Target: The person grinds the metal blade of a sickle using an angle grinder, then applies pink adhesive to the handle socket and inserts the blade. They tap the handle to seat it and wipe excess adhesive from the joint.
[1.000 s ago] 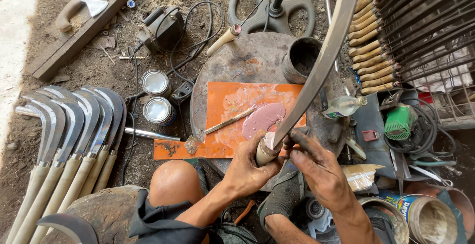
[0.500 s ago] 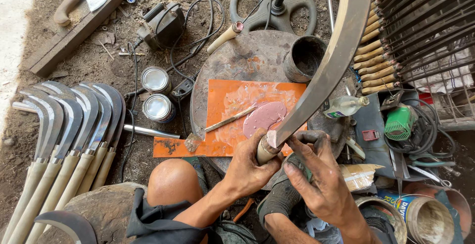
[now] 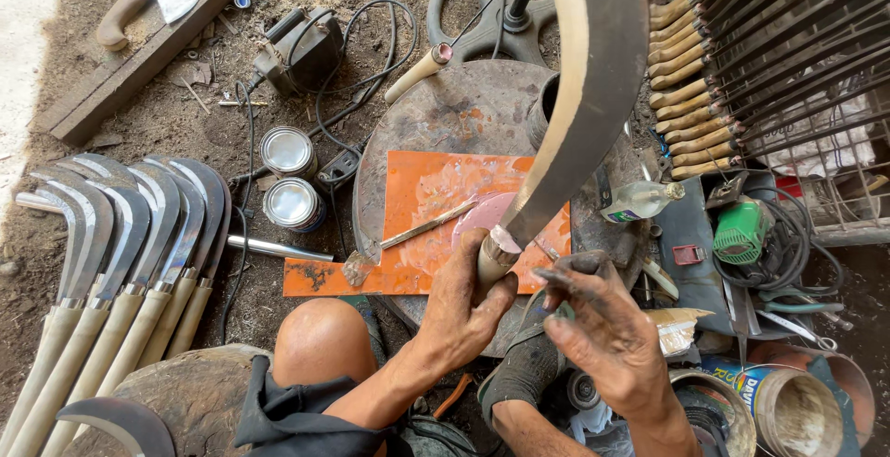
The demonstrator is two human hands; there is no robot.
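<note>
My left hand [image 3: 468,301] grips the pale wooden handle of a sickle [image 3: 582,95], whose long curved blade rises toward the camera. Pink paste rings the joint between blade and handle. My right hand [image 3: 603,327] hovers just right of that joint, fingers spread and dirty, holding nothing. Below lies an orange board [image 3: 408,234] smeared with a pink paste patch [image 3: 482,216], with a metal spatula [image 3: 413,234] resting on it, all on a round rusty metal plate [image 3: 464,109].
Several finished sickles [image 3: 120,253] lie side by side at the left. Two tin cans [image 3: 289,179], a black electric box with cables [image 3: 301,44], a rack of wooden-handled blades [image 3: 705,58], a green tool [image 3: 742,230] and open cans at bottom right surround the plate.
The sickle has been raised and tilted closer to the camera. My right hand has come off the joint and pulled back slightly with fingers spread.
</note>
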